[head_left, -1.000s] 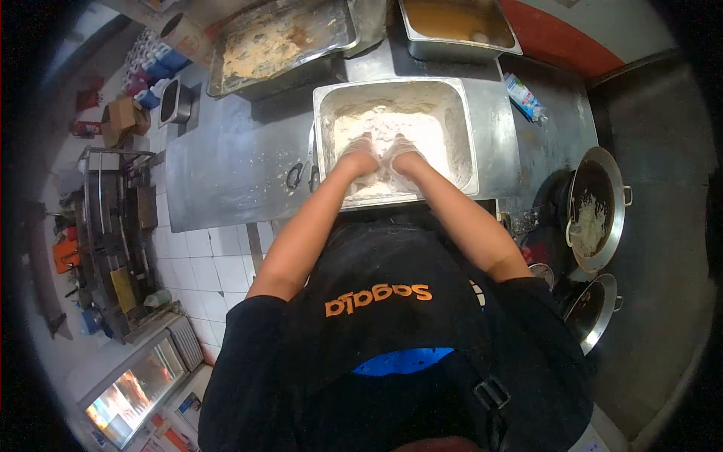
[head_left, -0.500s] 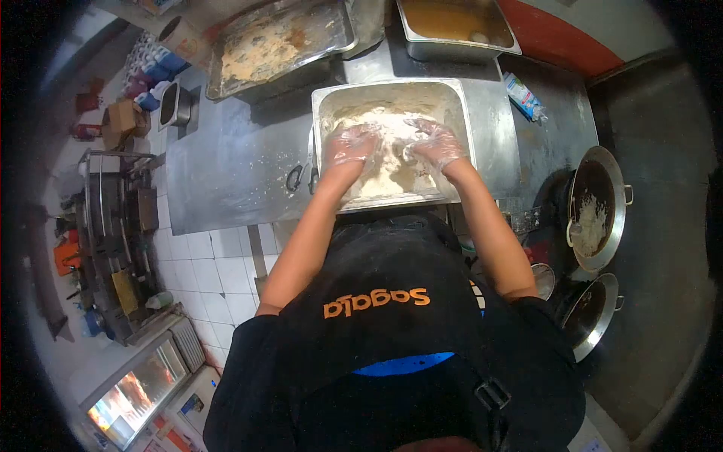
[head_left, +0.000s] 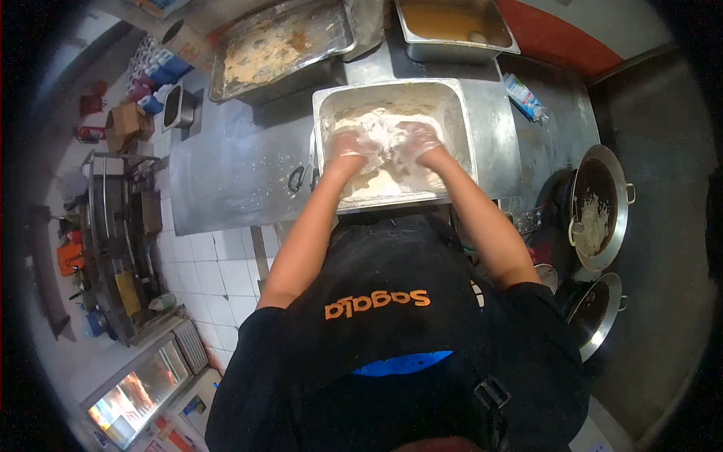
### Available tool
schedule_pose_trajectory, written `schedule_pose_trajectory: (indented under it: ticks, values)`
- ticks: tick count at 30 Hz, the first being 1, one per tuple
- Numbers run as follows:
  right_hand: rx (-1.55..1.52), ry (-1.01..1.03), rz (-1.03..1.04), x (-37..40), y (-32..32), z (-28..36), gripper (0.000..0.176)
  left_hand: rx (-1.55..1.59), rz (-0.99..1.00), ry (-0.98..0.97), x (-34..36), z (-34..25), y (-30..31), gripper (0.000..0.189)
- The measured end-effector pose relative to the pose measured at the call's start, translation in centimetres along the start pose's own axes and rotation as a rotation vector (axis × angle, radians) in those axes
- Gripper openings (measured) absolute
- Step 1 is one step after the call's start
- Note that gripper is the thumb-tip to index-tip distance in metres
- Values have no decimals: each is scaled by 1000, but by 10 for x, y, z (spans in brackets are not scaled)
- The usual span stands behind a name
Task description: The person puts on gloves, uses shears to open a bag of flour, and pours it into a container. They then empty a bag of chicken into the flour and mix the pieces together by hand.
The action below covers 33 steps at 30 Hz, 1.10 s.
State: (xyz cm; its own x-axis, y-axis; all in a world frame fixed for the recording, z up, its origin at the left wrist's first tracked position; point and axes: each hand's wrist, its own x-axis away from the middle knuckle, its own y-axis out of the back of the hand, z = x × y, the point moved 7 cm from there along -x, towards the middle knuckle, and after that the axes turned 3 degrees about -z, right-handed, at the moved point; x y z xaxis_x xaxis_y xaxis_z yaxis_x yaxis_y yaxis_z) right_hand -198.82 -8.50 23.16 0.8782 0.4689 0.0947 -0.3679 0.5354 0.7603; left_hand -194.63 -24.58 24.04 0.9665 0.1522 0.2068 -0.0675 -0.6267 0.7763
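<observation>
Both my hands are inside a deep rectangular metal pan (head_left: 468, 143) that holds white flour (head_left: 380, 183). Each wears a clear plastic glove. My left hand (head_left: 352, 146) is at the left side of the pan, and my right hand (head_left: 416, 142) is opposite it. Between them the fingertips come close together over a white heap of flour, smeared by motion. Because of that blur I cannot tell whether the fingers are closed on anything. Black-handled scissors (head_left: 297, 179) lie just outside the pan's left wall.
Behind the pan are a crusted tray (head_left: 263, 53) and a pan of brownish liquid (head_left: 452, 21). A blue-and-white packet (head_left: 525, 98) lies right on the metal table (head_left: 218, 169). Two large woks (head_left: 626, 215) stand at the right. A small metal container (head_left: 178, 107) sits at the left.
My hands have moved closer together, toward the middle of the pan, and blurred. The flour between them is heaped differently.
</observation>
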Motion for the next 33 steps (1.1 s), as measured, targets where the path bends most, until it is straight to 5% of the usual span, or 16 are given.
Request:
schedule_pose_trajectory:
  ticks: [2,4,6,8,10,12,13,15,20,22,24,26,28,30,31,33]
  values:
    - [-49,-233,34,8,24,-11,56,187,-89,125,10,7,10,36]
    - [-120,-258,24,21,56,3,56,138,-91,17,5,7,17,34]
    - [-193,-292,7,25,58,-1,55,453,4,17,10,8,15,25]
    - [-58,20,-52,14,46,12,53,678,63,16,13,6,13,19]
    - [11,66,-158,4,35,22,44,492,73,-169,18,-15,28,20]
    - [225,54,172,-19,-19,15,36,192,118,-163,24,-28,34,21]
    - [221,47,169,-21,-36,15,36,189,124,-166,25,-28,32,21]
    - [400,69,298,-24,-69,16,34,-298,363,-259,29,-24,12,24]
    - [365,107,279,-18,-33,17,32,-520,387,-142,8,7,-37,28]
    - [241,103,74,-9,7,27,34,-298,230,-66,0,10,-31,27]
    - [-9,-76,216,-11,7,10,40,-209,164,-74,5,11,-24,25]
    - [-9,191,69,-8,22,33,44,-131,94,-97,10,1,-4,24]
    - [218,15,260,-8,26,66,44,26,-14,-204,16,-20,25,24]
    - [452,232,608,-3,-30,65,41,112,-36,-192,20,-17,39,27]
    - [448,230,604,-1,-55,47,41,323,-7,-170,21,-13,42,29]
    - [161,128,212,-11,-77,17,40,662,-45,-161,17,0,36,31]
